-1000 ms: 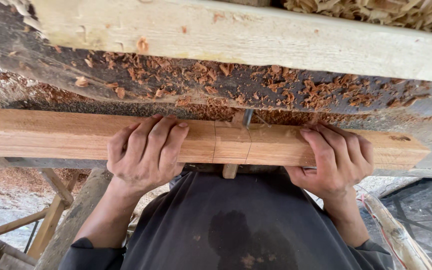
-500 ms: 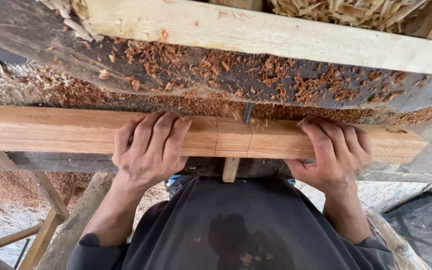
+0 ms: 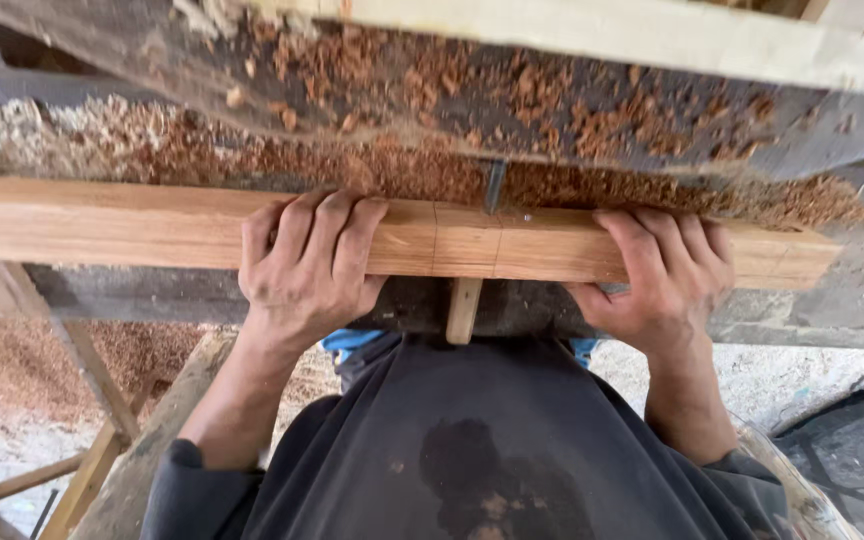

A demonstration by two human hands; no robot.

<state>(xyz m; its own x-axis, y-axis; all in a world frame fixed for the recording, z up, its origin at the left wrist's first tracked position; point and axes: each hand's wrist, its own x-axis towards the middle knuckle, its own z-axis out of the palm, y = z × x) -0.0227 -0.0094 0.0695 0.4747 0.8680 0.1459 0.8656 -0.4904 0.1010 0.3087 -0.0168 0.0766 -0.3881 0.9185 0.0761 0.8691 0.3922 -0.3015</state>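
Two hands hold one long wooden bar [image 3: 152, 228], which lies across the dusty saw table [image 3: 852, 300] just in front of our body. Our left hand [image 3: 307, 265] is closed over the bar near its middle, the fingers [image 3: 327, 225] curled over the top edge and the thumb under the near face. Our right hand [image 3: 662, 280] grips the bar in the same way nearer to its right end, fingers on top, palm against the near side. Both grips are fully closed on the wood; nothing else is in them.

Between the hands a thin dark saw blade [image 3: 493, 185] stands up just behind the bar, close to the pencil lines [image 3: 435, 240] drawn across it. To do this step well, we judge that the bar must stay flat on the table and square to the blade, with equal pressure from both hands, so the cut follows the line. The fingers on top must stay well to the sides of the blade, as they are now.

The bar is straight, squared timber of warm orange-brown colour with fine grain and clean faces. Its right end [image 3: 812, 255] is cut square. Reddish sawdust [image 3: 252, 150] lies thick behind it, and a small pale wooden peg [image 3: 463, 310] hangs under it at the table edge.
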